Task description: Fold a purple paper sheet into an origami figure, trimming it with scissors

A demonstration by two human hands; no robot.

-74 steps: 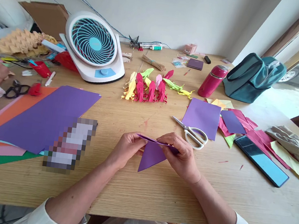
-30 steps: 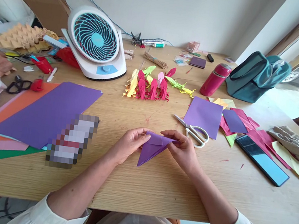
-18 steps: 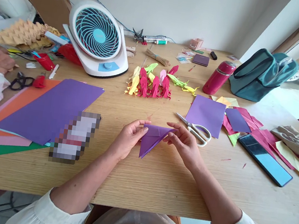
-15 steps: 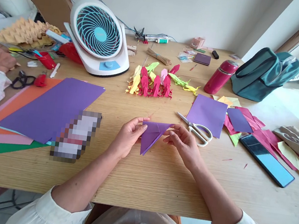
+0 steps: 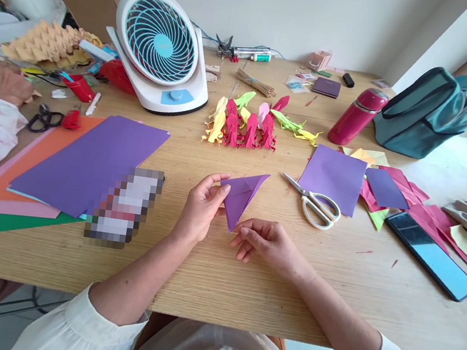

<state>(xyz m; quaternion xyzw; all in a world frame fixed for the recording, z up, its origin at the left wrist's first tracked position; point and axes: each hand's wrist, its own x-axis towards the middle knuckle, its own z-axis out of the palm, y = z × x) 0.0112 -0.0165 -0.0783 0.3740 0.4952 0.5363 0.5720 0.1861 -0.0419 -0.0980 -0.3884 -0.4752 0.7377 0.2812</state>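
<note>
My left hand (image 5: 203, 205) pinches a folded purple paper triangle (image 5: 239, 195) by its left corner, thumb on top, above the table. Crease lines run across the triangle, and its lower point hangs down. Beside that point is my right hand (image 5: 267, 242), its fingers loosely curled and apart, not visibly gripping the paper. White-handled scissors (image 5: 319, 209) lie to the right, touching a purple sheet (image 5: 334, 177). Several small folded paper figures (image 5: 251, 128) in red, yellow, green and pink stand beyond my hands.
Coloured sheets (image 5: 91, 164) and a pixelated object (image 5: 127, 206) lie left. A fan (image 5: 162, 49) stands behind. At right are a red flask (image 5: 357, 117), a teal bag (image 5: 423, 120), a phone (image 5: 431, 255) and paper scraps (image 5: 430, 223). Another person's hand (image 5: 7, 82) rests at far left.
My right hand has let go of the triangle's right corner and moved down toward its lower point. The triangle has tilted, its right corner now higher. The view has shifted slightly.
</note>
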